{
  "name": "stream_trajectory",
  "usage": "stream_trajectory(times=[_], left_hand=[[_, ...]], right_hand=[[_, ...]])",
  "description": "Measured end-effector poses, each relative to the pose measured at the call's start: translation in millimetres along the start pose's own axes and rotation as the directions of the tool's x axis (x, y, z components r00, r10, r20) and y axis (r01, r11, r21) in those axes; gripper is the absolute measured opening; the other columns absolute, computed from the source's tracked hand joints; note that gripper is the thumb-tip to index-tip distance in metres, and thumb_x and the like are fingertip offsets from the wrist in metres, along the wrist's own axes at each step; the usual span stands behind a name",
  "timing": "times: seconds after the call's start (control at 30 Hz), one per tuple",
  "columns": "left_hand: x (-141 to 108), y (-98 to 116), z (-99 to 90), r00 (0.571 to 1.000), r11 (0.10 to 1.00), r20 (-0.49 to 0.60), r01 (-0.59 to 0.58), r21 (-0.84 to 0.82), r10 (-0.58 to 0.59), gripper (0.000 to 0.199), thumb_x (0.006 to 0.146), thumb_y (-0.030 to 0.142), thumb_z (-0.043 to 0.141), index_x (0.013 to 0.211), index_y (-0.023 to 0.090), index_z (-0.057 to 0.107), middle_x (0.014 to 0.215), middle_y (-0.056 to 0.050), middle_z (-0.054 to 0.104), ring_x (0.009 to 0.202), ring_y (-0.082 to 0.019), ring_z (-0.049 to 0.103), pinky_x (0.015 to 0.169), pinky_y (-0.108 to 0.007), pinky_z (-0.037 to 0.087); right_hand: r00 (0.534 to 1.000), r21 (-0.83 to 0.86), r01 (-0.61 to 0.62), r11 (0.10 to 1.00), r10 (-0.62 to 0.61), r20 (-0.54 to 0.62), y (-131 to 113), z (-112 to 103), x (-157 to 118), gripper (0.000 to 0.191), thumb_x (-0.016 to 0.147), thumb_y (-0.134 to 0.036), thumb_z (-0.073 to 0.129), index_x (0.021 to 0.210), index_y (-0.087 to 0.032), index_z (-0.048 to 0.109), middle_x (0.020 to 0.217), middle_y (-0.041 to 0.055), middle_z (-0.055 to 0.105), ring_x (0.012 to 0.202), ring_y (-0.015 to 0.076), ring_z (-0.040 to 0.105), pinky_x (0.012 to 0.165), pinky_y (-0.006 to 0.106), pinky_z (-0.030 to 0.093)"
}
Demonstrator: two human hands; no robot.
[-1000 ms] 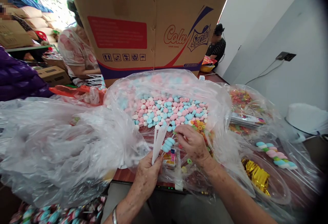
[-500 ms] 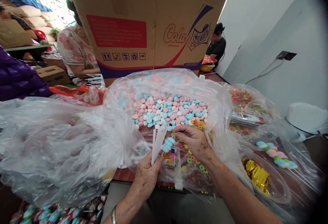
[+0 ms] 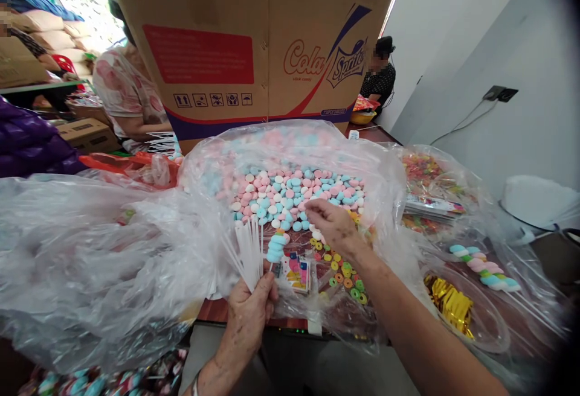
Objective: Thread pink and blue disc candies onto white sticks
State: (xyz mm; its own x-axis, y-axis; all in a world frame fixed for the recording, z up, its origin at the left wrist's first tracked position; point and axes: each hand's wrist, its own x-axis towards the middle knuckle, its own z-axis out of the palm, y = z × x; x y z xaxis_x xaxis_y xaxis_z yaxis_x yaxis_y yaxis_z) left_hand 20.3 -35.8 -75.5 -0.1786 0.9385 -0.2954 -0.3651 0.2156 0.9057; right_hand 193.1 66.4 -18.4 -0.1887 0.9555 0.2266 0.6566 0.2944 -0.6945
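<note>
My left hand [image 3: 251, 311] is closed around a fan of white sticks [image 3: 248, 251]. It also grips an upright stick threaded with blue marshmallows [image 3: 275, 247], with a small orange-green gummy ring near the top. Over the near edge of a heap of pink, blue and white marshmallows [image 3: 294, 194] is my right hand [image 3: 333, 227]. Its fingers are bent together at the heap, and whatever lies between them is hidden. Below that hand, loose gummy rings [image 3: 347, 275] are scattered on the plastic. Printed cards [image 3: 296, 272] lie just right of my left hand.
A tall carton [image 3: 267, 46] stands behind the heap. Clear plastic [image 3: 113, 263] bulges at left. On the right are a dish of gold ties [image 3: 448, 305], a finished marshmallow twist [image 3: 484, 268] and bagged gummies [image 3: 423, 166]. Co-workers sit left [image 3: 131, 88] and behind right [image 3: 382, 76].
My right hand has left the threaded stick and moved up and forward to the marshmallow heap. My left hand has shifted left, with the sticks fanned wider and the blue marshmallows more upright.
</note>
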Motion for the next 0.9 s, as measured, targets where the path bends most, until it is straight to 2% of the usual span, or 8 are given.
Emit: stream_trajectory(times=[0.07,0.1,0.2,0.27,0.53,0.73,0.9], left_hand=[[-1,3,1.7,1.000,1.000,-0.015,-0.014,-0.023,0.013,0.045,0.061,0.048,0.077,0.086,0.015,0.059,0.045,0.009,0.051,0.030,-0.004,0.031,0.032,-0.017,0.022],[-1,3,1.9,1.000,0.999,-0.016,-0.023,-0.032,0.023,0.044,0.062,0.046,0.077,0.086,0.015,0.058,0.045,0.009,0.051,0.030,-0.004,0.031,0.031,-0.017,0.022],[0,3,1.3,0.999,0.998,-0.028,-0.045,-0.049,0.044,0.039,0.064,0.043,0.076,0.084,0.015,0.057,0.045,0.009,0.052,0.029,-0.003,0.032,0.031,-0.016,0.023],[1,2,0.4,0.999,0.998,-0.034,-0.041,-0.050,0.040,0.038,0.064,0.042,0.075,0.083,0.015,0.057,0.045,0.009,0.052,0.029,-0.004,0.032,0.030,-0.016,0.023],[2,0,-0.6,0.999,0.999,-0.028,-0.029,-0.042,0.028,0.042,0.064,0.046,0.076,0.084,0.015,0.059,0.046,0.009,0.051,0.029,-0.004,0.032,0.030,-0.016,0.023],[4,-5,-4.2,0.999,0.999,0.004,-0.034,-0.029,0.034,0.037,0.068,0.045,0.073,0.083,0.015,0.058,0.048,0.009,0.052,0.030,-0.003,0.033,0.031,-0.016,0.023],[5,-5,-4.6,0.999,0.999,0.021,-0.037,0.011,0.037,0.034,0.071,0.044,0.071,0.081,0.015,0.057,0.048,0.008,0.052,0.030,-0.004,0.033,0.031,-0.017,0.024]], right_hand=[[0.991,-0.368,0.091,0.925,-0.049,0.121,3,8,8,0.027,0.092,-0.018,0.045,0.107,-0.018,0.067,0.101,0.0083,0.070,0.092,0.0196,0.063,0.080,0.031,0.049],[0.984,-0.451,0.128,0.883,-0.056,0.170,4,13,10,0.027,0.089,-0.012,0.047,0.106,-0.017,0.067,0.105,0.0108,0.069,0.098,0.0220,0.062,0.085,0.033,0.048],[0.975,-0.525,0.168,0.834,-0.063,0.211,7,30,12,0.029,0.084,-0.003,0.049,0.106,-0.010,0.066,0.114,0.0200,0.064,0.109,0.0295,0.056,0.092,0.040,0.044],[0.970,-0.555,0.192,0.810,-0.069,0.234,7,35,11,0.029,0.083,-0.001,0.048,0.104,-0.010,0.066,0.115,0.0207,0.063,0.111,0.0301,0.054,0.093,0.040,0.042],[0.964,-0.494,0.209,0.844,-0.092,0.251,0,35,5,0.021,0.088,-0.018,0.050,0.108,-0.017,0.058,0.107,0.0083,0.064,0.097,0.0203,0.058,0.079,0.029,0.043],[0.946,-0.393,0.226,0.891,-0.103,0.308,-6,49,0,0.020,0.087,-0.013,0.050,0.104,-0.015,0.059,0.105,0.0124,0.063,0.100,0.0244,0.057,0.081,0.033,0.044],[0.958,-0.212,0.155,0.965,-0.095,0.272,0,57,3,0.018,0.078,-0.005,0.054,0.090,-0.017,0.060,0.099,0.0100,0.064,0.100,0.0232,0.057,0.089,0.035,0.043]])
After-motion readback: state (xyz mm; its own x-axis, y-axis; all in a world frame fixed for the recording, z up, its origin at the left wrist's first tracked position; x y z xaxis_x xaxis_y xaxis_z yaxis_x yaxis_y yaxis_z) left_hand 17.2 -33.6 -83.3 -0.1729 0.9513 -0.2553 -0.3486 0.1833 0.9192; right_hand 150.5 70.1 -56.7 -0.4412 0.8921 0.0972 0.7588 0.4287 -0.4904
